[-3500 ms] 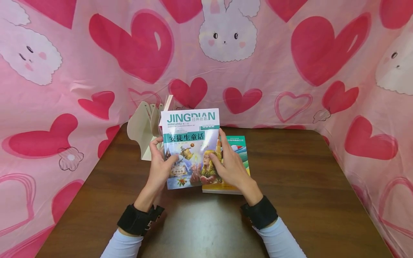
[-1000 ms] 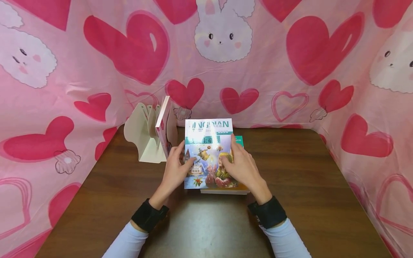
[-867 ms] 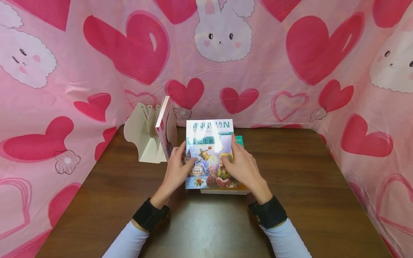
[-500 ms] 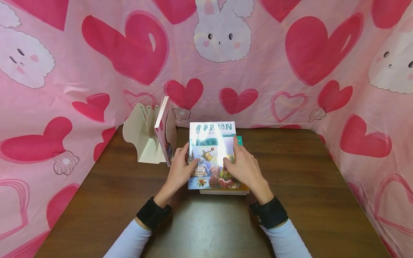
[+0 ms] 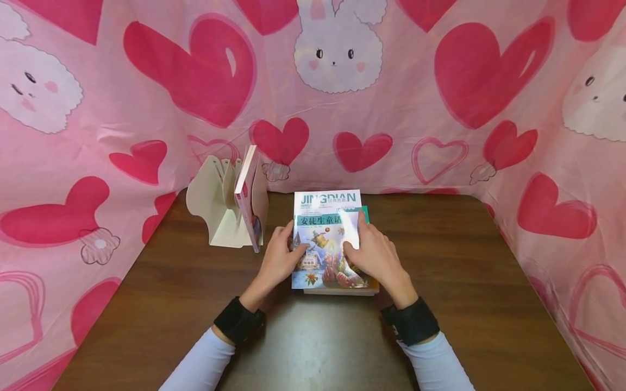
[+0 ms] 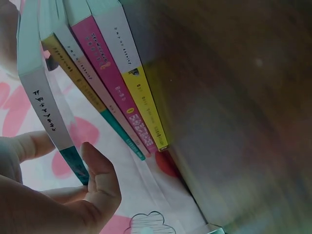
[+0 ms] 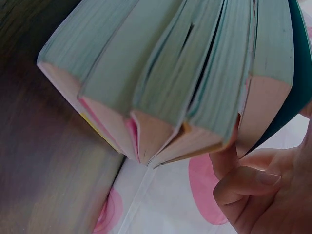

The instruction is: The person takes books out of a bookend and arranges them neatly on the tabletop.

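In the head view a paperback with a white-and-teal cover and a painted scene lies face up between both hands. My left hand grips its left edge, thumb on the cover; my right hand grips the right edge likewise. Beneath is a stack of books, mostly hidden from above. The left wrist view shows the held book's spine over the stack's spines, with a gap between. In the right wrist view, fingers reach under the held book, beside the stack's page edges.
A cream bookend rack stands at the back left of the brown wooden table. One pinkish book stands upright and slightly tilted in it. A pink heart-and-rabbit cloth hangs behind and at both sides.
Both hands have carried the paperback rightward and lower over the stack, away from the rack. It now covers more of the stack's top. The upright book in the rack keeps its place.
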`<state>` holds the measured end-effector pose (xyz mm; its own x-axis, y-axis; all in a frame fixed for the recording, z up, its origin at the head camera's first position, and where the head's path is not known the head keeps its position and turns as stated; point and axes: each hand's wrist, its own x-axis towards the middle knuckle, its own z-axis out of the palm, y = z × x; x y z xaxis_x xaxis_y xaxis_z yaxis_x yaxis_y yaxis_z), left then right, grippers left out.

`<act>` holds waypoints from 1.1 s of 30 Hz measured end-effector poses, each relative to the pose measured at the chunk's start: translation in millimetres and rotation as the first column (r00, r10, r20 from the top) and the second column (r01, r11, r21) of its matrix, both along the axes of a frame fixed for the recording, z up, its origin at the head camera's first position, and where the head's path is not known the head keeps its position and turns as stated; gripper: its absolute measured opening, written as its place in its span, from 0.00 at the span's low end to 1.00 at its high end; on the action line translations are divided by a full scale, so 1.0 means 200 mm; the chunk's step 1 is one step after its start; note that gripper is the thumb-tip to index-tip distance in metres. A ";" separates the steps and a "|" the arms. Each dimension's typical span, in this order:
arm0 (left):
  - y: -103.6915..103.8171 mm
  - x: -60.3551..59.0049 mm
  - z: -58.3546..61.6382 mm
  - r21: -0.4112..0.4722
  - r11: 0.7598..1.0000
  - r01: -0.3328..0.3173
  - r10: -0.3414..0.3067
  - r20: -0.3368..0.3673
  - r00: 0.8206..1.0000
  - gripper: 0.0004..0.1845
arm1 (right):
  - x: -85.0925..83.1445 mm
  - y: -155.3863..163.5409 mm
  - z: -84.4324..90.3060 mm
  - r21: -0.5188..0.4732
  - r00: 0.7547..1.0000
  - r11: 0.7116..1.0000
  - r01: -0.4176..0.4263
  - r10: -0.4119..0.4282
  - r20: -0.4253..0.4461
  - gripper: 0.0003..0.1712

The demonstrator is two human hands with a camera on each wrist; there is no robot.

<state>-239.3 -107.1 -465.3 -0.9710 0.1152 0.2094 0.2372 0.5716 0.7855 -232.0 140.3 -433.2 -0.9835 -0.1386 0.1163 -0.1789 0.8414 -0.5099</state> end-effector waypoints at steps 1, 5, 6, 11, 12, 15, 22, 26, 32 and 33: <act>0.00 0.00 0.00 -0.003 1.000 0.002 -0.002 0.004 1.000 0.39 | 0.00 0.00 0.00 0.006 1.000 1.000 0.001 -0.001 0.004 0.54; 0.02 -0.01 -0.02 -0.004 1.000 0.007 -0.007 0.021 1.000 0.38 | 0.00 0.02 -0.01 0.024 1.000 1.000 -0.001 0.000 0.012 0.54; 0.02 -0.01 -0.02 -0.004 1.000 0.009 -0.008 0.023 1.000 0.38 | -0.01 0.02 -0.01 0.023 1.000 1.000 -0.003 0.002 0.014 0.54; 0.03 -0.02 -0.01 -0.016 1.000 0.022 -0.021 0.037 0.999 0.38 | -0.02 0.04 -0.03 0.038 1.000 0.999 -0.006 0.006 0.000 0.54; 0.04 -0.02 -0.01 -0.020 1.000 0.024 -0.023 0.042 0.999 0.38 | -0.02 0.05 -0.03 0.041 1.000 0.999 -0.007 0.007 -0.001 0.54; 0.04 -0.03 -0.01 -0.030 0.999 0.032 -0.030 0.057 0.998 0.38 | -0.03 0.05 -0.04 0.041 1.000 0.999 -0.009 0.008 0.004 0.54; 0.06 -0.06 -0.02 -0.063 0.996 0.061 -0.055 0.090 0.994 0.35 | -0.04 0.07 -0.05 0.040 0.999 0.999 0.013 -0.015 0.040 0.54; 0.07 -0.08 -0.02 -0.089 0.993 0.080 -0.070 0.109 0.992 0.35 | -0.05 0.09 -0.06 0.052 0.998 0.998 0.024 -0.026 0.057 0.54; 0.07 -0.08 -0.01 -0.104 0.991 0.090 -0.075 0.140 0.987 0.35 | -0.06 0.11 -0.07 0.067 0.996 0.998 0.004 -0.010 0.087 0.54; 0.07 -0.08 -0.01 -0.107 0.990 0.092 -0.076 0.145 0.987 0.35 | -0.06 0.11 -0.07 0.073 0.996 0.997 -0.001 -0.005 0.091 0.54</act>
<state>-255.0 -92.4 -468.2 -0.9757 0.2124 0.0528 0.1800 0.6411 0.7460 -243.5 162.3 -446.4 -0.9898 -0.1415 0.0157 -0.1327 0.8773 -0.4612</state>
